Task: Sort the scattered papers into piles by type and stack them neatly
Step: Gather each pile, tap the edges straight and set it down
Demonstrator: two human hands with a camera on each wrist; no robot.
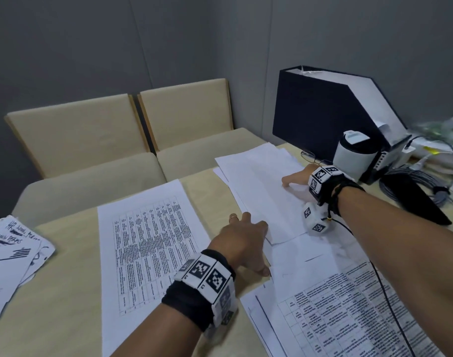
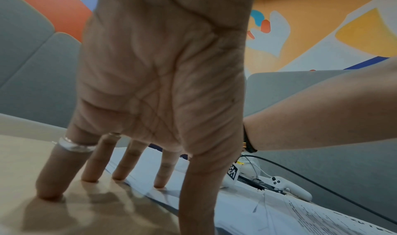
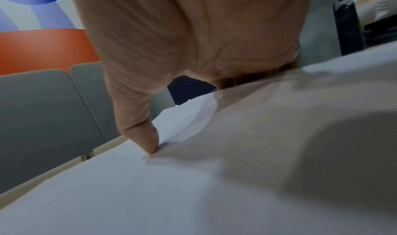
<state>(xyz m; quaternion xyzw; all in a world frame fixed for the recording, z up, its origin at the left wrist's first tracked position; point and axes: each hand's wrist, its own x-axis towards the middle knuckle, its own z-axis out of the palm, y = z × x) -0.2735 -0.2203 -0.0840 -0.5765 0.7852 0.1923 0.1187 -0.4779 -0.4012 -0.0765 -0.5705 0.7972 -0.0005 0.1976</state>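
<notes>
Blank white sheets (image 1: 258, 181) lie in a loose pile at the table's far right. My right hand (image 1: 296, 177) holds their right edge. Its thumb (image 3: 148, 136) presses on top, and the lifted paper (image 3: 236, 136) hides the fingers. My left hand (image 1: 247, 237) rests with straight, spread fingers (image 2: 126, 167). Its tips touch the beige table (image 2: 32, 162) and the near left edge of the blank sheets (image 2: 193, 179). A printed table sheet (image 1: 153, 253) lies at centre. Handwritten sheets (image 1: 11, 253) sit at the left edge. More printed sheets (image 1: 348, 305) overlap at the near right.
A black file box (image 1: 318, 112) stands at the back right, with a white cylindrical device (image 1: 354, 153), spectacles (image 1: 310, 155) and coiled cables (image 1: 413, 181) beside it. Two beige chairs (image 1: 91, 130) face the table's far edge. A white controller (image 2: 285, 186) lies on the papers.
</notes>
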